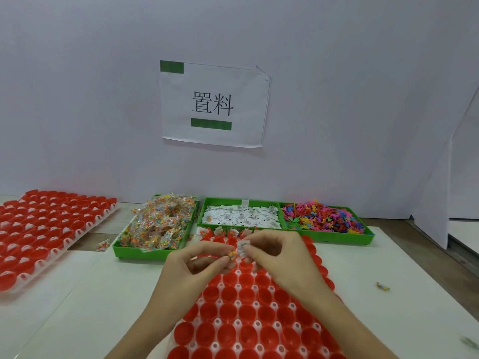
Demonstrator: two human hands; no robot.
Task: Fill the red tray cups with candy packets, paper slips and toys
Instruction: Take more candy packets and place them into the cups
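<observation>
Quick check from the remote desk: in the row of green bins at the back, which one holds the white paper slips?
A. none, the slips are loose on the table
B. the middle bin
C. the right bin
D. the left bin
B: the white paper slips fill the middle bin, with the candy packets in the bin to its left and the coloured toys in the bin to its right.
</observation>
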